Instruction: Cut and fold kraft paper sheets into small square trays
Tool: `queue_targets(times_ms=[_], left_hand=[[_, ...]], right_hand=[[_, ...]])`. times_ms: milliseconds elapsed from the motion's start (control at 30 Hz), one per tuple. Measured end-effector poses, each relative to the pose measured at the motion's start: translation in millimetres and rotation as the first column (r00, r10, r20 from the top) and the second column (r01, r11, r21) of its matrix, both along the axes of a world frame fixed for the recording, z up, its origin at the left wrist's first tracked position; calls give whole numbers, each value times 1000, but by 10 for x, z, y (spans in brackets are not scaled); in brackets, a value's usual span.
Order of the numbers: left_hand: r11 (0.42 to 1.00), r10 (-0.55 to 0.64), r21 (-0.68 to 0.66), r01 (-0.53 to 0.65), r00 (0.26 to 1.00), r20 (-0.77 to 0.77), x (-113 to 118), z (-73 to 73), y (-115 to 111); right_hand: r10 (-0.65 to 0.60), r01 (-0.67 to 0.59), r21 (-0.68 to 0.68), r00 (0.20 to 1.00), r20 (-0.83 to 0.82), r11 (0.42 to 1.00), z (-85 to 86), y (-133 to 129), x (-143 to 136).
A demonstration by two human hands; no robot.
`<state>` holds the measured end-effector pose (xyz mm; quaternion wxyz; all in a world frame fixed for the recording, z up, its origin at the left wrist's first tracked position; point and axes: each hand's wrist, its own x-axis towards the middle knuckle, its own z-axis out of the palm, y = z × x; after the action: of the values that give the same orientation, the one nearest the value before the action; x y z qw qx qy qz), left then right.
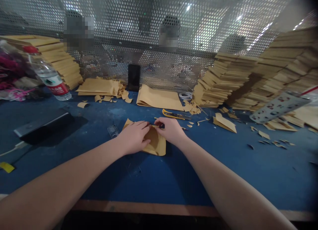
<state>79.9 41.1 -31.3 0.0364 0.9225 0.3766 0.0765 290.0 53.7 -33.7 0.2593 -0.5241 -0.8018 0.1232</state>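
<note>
A small brown paper piece [156, 144] lies on the blue table in front of me. My left hand [135, 137] rests flat on its left part, fingers stretched out. At its upper right edge my right hand [171, 130] is closed, thumb and fingers pinched together; what they hold is too small to make out. Just behind my right hand lies a yellow cutter [174, 115]. A clear printed plate [113, 131] shows partly beside my left hand.
Tall paper stacks stand at the left [59, 61] and right [226, 77]. Farther out are a water bottle [53, 81], a black power bank [44, 125], an upright phone [133, 77], a patterned tumbler [279, 107] and a folded paper sheet [159, 98]. Scraps lie about.
</note>
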Motion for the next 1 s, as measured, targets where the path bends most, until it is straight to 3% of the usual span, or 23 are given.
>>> queue_targets(times_ms=[400,567,700,833,1000], left_hand=[[1000,-6,9,6,1000,4,-5,-38,22],[1000,-22,5,22,1000,7,-14,-43,38],[999,-45,5,45,999,14,-16,-54,48],[996,-86,9,86,996,29,-16,-60,52],[995,-95,6,95,994,45,-18,-49,55]], right_hand=[[-5,5,3,1000,27,1000,35,-40,-9],[-20,18,46,999,35,999,150,-141,-37],[138,-140,18,987,82,990,295,-425,-170],[327,-307,-145,935,140,940,325,-665,-322],[326,-296,-189,932,156,936,246,-674,-373]])
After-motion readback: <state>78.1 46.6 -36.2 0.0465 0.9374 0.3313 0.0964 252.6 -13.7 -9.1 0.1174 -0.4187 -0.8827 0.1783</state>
